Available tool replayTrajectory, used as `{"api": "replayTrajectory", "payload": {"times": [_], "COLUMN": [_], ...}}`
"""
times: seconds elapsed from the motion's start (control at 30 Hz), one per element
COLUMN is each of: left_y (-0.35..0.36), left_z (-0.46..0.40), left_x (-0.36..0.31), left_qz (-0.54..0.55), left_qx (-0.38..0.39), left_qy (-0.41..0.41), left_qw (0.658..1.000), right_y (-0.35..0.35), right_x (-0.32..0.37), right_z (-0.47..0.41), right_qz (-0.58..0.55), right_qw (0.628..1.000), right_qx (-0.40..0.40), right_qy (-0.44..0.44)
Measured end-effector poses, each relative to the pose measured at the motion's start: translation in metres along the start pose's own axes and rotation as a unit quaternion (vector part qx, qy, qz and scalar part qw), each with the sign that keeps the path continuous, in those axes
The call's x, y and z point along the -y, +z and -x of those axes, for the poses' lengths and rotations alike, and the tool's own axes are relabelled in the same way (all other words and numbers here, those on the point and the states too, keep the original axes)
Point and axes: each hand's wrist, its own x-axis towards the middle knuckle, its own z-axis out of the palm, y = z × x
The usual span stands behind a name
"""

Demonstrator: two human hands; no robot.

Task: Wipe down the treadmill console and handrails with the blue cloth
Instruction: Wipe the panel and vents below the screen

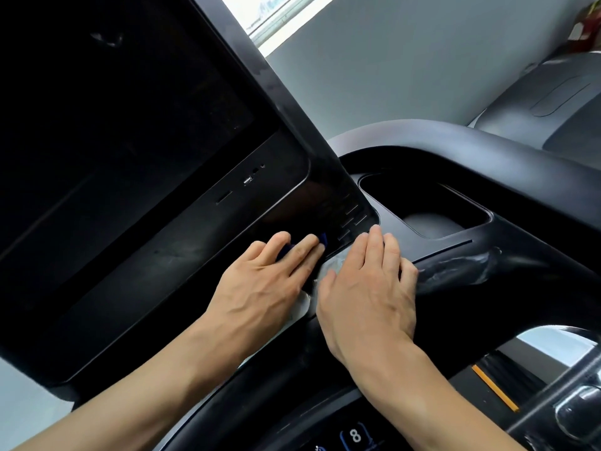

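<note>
Both hands are laid flat, side by side, on the console's lower edge. Under the straight fingers of the left hand (270,271) the blue cloth (320,238) is pressed, a dark corner showing at its one o'clock. Nothing is held by the right hand (367,288), fingers extended. Wet streaks are seen on the handrail (455,268) at three o'clock, suggesting part done; the treadmill console (130,125) screen's state cannot be judged.

My left hand (266,281) lies flat with its fingers straight and pointing up and to the right. My right hand (367,288) lies flat just beside it, fingers straight too. Both my arms are bare.
</note>
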Motion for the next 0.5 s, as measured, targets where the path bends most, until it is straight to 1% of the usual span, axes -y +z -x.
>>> {"api": "replayTrajectory", "payload": {"times": [0.13, 0.2, 0.3, 0.43, 0.5], "left_y": [-0.005, -0.003, 0.001, 0.0, 0.002], "left_z": [-0.008, 0.004, 0.016, -0.007, 0.001], "left_x": [-0.004, -0.004, 0.0, -0.005, -0.008], "left_qz": [0.009, 0.007, -0.02, -0.012, -0.011], "left_qx": [-0.005, -0.003, -0.002, -0.011, -0.004], "left_qy": [-0.014, -0.018, -0.024, -0.039, -0.051], "left_qw": [1.0, 1.0, 1.0, 0.999, 0.999], "right_y": [0.005, 0.003, -0.008, -0.01, -0.011], "right_x": [0.002, 0.0, -0.001, 0.001, 0.001], "right_z": [0.0, 0.002, 0.003, 0.003, 0.003], "right_qz": [0.003, 0.011, 0.018, 0.015, 0.011], "right_qw": [0.999, 1.0, 0.999, 0.999, 0.999], "right_qx": [-0.029, -0.015, 0.039, 0.034, 0.04], "right_qy": [0.015, 0.008, -0.011, -0.007, -0.003]}}
